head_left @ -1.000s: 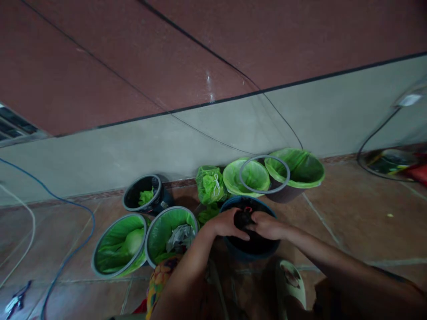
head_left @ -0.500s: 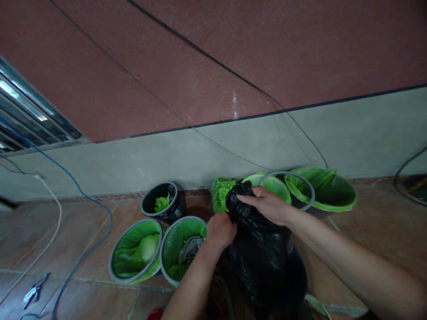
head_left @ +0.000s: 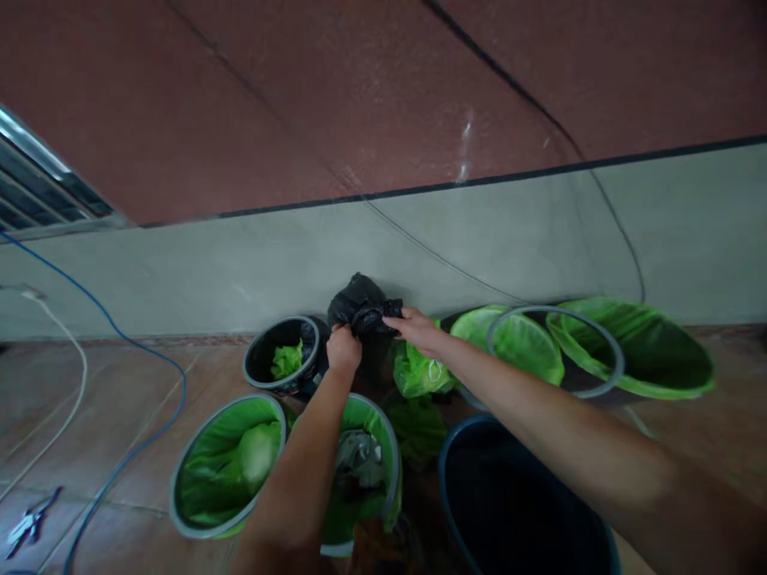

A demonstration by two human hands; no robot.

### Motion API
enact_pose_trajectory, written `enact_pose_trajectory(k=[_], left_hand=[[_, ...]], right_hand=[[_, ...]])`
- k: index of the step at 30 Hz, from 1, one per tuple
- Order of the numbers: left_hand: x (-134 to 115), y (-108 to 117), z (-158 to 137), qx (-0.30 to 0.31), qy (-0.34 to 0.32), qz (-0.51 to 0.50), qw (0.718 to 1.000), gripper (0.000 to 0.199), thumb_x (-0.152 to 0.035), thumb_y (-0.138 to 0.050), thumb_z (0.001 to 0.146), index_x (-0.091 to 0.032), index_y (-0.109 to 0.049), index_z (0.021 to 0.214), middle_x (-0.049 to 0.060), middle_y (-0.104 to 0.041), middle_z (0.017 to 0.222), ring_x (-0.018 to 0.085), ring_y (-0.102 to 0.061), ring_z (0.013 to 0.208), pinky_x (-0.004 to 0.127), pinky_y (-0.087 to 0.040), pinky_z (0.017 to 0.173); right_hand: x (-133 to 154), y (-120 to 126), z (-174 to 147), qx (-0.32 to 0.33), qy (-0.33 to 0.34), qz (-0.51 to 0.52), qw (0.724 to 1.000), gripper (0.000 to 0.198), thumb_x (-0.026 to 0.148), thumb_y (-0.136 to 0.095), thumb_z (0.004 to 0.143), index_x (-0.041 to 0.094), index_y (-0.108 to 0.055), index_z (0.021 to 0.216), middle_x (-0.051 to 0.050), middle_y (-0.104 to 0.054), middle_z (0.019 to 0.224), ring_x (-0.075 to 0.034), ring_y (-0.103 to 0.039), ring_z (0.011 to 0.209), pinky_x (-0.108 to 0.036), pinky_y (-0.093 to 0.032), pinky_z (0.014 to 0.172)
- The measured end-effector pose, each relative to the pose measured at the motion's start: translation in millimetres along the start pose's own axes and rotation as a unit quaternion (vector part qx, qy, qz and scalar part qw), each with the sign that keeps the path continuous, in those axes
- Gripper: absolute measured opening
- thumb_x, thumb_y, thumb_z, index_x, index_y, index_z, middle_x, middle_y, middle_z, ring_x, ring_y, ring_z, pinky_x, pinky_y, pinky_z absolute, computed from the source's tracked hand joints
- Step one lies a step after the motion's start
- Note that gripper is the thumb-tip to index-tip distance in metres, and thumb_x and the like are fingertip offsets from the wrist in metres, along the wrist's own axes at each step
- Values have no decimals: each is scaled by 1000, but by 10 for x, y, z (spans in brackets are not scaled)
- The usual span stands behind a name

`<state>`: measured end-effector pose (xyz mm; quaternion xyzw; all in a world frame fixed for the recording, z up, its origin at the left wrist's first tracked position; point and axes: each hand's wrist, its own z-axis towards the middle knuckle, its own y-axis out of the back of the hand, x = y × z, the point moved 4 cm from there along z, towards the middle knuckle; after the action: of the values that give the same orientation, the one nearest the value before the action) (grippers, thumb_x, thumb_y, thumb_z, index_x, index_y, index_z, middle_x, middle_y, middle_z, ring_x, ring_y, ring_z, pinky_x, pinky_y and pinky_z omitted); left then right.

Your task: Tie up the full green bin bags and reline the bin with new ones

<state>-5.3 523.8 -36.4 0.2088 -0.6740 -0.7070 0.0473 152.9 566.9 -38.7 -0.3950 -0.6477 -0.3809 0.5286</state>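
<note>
Gripping the tied black bag (head_left: 361, 307) with left hand (head_left: 343, 350) and right hand (head_left: 415, 329), out against the wall; blue bin (head_left: 515, 495) below bare, unlined.

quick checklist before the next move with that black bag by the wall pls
1. Both hands on the black bag: ok, left hand and right hand grip its top.
2. Bag out of the blue bin: ok, the bin looks dark and bare inside.
3. Bag tied shut: cannot tell, the neck is bunched under the fingers.
4. Bag resting on the floor: cannot tell, its base is hidden.
5. Tied green bag beside it: ok, just under the right hand.
</note>
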Motion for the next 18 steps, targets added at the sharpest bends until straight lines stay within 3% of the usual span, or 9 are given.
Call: enact_pose_trajectory(k=[4,7,9,12,14,16,18], left_hand=[[245,-715,190,108,7,-15,994,39,-11,-42,92,-6,-65,124,22,-65,130,27,-61,125,32,-47,104],[384,-1164,154,182,-7,-31,983,40,-17,-50,92,-7,-64,128,19,-69,127,25,-64,122,29,-48,102],[441,-1351,103,213,-22,-47,976,41,-19,-53,91,-11,-65,129,15,-70,128,22,-65,121,27,-48,102],[458,-1435,65,225,-47,-75,970,41,-17,-52,91,-13,-66,129,12,-66,136,19,-61,126,25,-43,109],[433,-1401,59,225,-59,-89,969,42,-18,-50,91,-12,-66,130,12,-65,137,19,-59,129,26,-41,111],[391,-1335,38,222,-69,-106,967,41,-21,-49,93,-12,-67,128,12,-67,135,19,-61,126,27,-42,110],[349,-1262,-22,214,-74,-142,964,40,-23,-49,93,-13,-68,126,11,-70,129,19,-64,121,27,-45,107]], right_hand=[[-656,-120,80,4,-101,-126,987,33,29,-58,89,15,-66,118,-10,-70,120,-20,-66,105,-30,-51,89],[-1006,-99,24,-8,-118,-256,959,52,24,-60,87,15,-56,138,-13,-60,141,-22,-58,126,-30,-45,104],[-1186,-58,-46,2,-118,-351,929,48,22,-58,88,15,-60,136,-13,-60,142,-23,-57,129,-30,-43,107],[-1446,-62,-210,115,-112,-469,869,31,17,-50,89,12,-75,106,-17,-73,118,-27,-68,111,-34,-51,94],[-1620,-91,-348,190,-113,-517,827,23,11,-55,82,10,-77,87,-20,-76,99,-31,-73,95,-38,-54,82],[-1764,-128,-460,216,-103,-535,810,17,4,-63,72,10,-76,82,-22,-76,91,-34,-73,90,-39,-55,77],[-1872,-172,-521,214,-81,-532,815,26,0,-65,67,11,-77,87,-21,-76,90,-35,-73,90,-39,-55,77]])
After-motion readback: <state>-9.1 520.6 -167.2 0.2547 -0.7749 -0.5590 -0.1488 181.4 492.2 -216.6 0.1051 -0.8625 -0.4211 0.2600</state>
